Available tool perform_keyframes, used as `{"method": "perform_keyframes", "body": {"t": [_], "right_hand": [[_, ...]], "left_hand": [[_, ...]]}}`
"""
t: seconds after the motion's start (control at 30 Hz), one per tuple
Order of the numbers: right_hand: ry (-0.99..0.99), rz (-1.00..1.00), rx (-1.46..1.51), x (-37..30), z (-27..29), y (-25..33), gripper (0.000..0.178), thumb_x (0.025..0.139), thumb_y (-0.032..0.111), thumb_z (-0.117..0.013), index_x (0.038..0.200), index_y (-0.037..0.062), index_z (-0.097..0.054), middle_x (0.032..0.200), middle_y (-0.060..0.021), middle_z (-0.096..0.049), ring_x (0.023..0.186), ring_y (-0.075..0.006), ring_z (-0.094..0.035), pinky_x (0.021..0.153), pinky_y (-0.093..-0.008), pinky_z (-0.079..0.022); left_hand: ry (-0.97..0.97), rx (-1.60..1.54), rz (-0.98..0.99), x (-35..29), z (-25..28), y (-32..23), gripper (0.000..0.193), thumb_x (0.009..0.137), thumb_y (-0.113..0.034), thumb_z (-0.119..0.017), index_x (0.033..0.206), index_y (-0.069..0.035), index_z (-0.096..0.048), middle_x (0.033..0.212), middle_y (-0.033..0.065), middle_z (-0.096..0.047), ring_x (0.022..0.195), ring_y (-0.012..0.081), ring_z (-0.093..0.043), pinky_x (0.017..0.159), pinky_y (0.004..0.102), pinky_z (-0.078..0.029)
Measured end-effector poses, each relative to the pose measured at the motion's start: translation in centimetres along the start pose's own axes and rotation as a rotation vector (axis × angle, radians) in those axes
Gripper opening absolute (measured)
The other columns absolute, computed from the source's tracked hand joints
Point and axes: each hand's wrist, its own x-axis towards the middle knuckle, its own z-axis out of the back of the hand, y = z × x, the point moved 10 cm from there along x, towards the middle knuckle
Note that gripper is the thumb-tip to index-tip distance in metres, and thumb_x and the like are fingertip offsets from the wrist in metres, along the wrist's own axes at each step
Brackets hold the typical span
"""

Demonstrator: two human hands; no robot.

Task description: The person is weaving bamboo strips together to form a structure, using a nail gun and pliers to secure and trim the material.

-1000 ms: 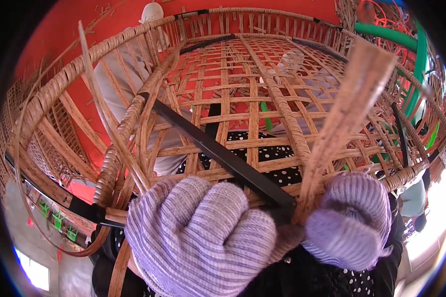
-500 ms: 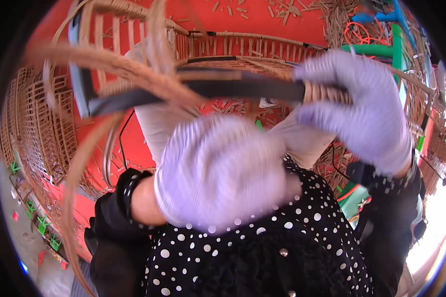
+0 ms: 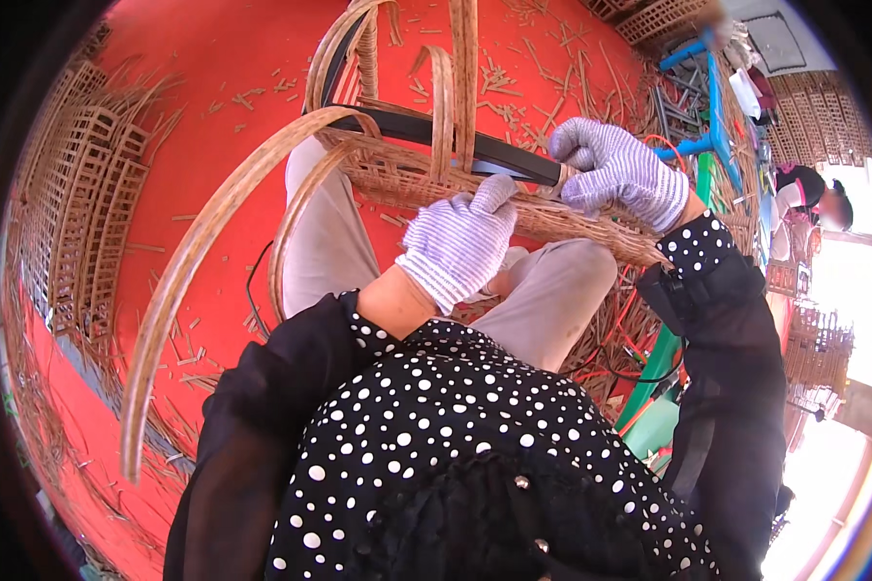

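Centrally, above the knees: a woven frame (image 3: 557,220) of brown strips, tilted, seen almost edge-on. Along the frame's far side, a black bar (image 3: 407,126). Rising from the frame, an upright strip (image 3: 465,77) and a shorter bent strip (image 3: 441,107); arching out to its left and downward, a long strip (image 3: 192,254). At the frame's right part, the right hand (image 3: 620,174), in a striped glove, fingers and thumb closed around the rim beside the bar's end. At the frame's near edge, the left hand (image 3: 460,242), gloved alike, thumb raised toward the weave, fingertips hidden; gripping or merely resting, impossible to tell. Step in hand, by judgement: handling the frame's rim, with strip ends loose. Called for next, probably: a firm right-hand hold and room for the long strip. Below the frame, grey trouser legs (image 3: 543,300). Beyond it, red floor (image 3: 233,155) with scattered scraps (image 3: 494,79). Well left of the frame, stacked lattice panels (image 3: 82,213); to its right, blue rails (image 3: 717,116) and, farther off, another person (image 3: 799,184).
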Motion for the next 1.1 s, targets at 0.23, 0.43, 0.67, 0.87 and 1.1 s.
{"method": "perform_keyframes", "body": {"t": [0.23, 0.43, 0.67, 0.87, 1.1], "right_hand": [[0.007, 0.028, 0.012, 0.1, 0.5, 0.3, 0.046, 0.069, 0.013, -0.072, 0.106, -0.0009, -0.049, 0.083, -0.0084, -0.059, 0.065, -0.0118, -0.057, 0.052, -0.0244, -0.047], [-0.053, 0.112, -0.137, -0.5, 0.3, -0.2, 0.051, 0.067, 0.021, -0.075, 0.106, -0.0012, -0.051, 0.083, -0.0097, -0.061, 0.065, -0.0126, -0.059, 0.050, -0.0238, -0.048], [-0.015, 0.351, -0.114, -0.5, -0.3, 0.9, 0.058, 0.065, 0.024, -0.078, 0.111, 0.0002, -0.052, 0.097, -0.0090, -0.059, 0.082, -0.0140, -0.058, 0.071, -0.0279, -0.049], [-0.040, 0.486, -0.297, -1.7, -0.5, 1.8, 0.057, 0.063, 0.006, -0.067, 0.117, 0.0040, -0.047, 0.104, -0.0053, -0.053, 0.093, -0.0147, -0.054, 0.083, -0.0297, -0.044], [-0.499, 0.431, -0.850, -4.4, -0.9, 2.9, 0.045, 0.069, 0.037, -0.069, 0.102, 0.0104, -0.053, 0.085, -0.0109, -0.063, 0.080, -0.0274, -0.062, 0.070, -0.0384, -0.049]], "left_hand": [[0.230, -0.934, 0.135, 1.5, -1.3, -0.7, 0.020, 0.081, -0.013, -0.056, 0.097, 0.000, -0.060, 0.086, 0.0076, -0.059, 0.062, 0.0157, -0.061, 0.054, 0.0277, -0.049], [0.265, -1.380, 0.688, 0.1, -3.0, 0.0, 0.018, 0.083, -0.012, -0.059, 0.095, 0.001, -0.059, 0.065, 0.0027, -0.057, 0.042, 0.0067, -0.050, 0.036, 0.0184, -0.037], [0.079, -1.146, 0.692, 0.6, -1.9, 1.3, 0.017, 0.078, -0.009, -0.063, 0.093, 0.001, -0.061, 0.064, 0.0021, -0.057, 0.040, 0.0058, -0.045, 0.035, 0.0200, -0.033], [0.053, -1.430, 0.880, -0.7, -2.2, 0.8, 0.013, 0.081, -0.010, -0.060, 0.091, -0.002, -0.057, 0.060, 0.0004, -0.052, 0.035, 0.0058, -0.037, 0.033, 0.0192, -0.028], [0.113, -1.393, 0.611, 2.8, 0.4, -0.3, 0.013, 0.080, -0.001, -0.055, 0.093, -0.002, -0.056, 0.065, -0.0005, -0.050, 0.052, 0.0065, -0.043, 0.046, 0.0180, -0.034]]}}
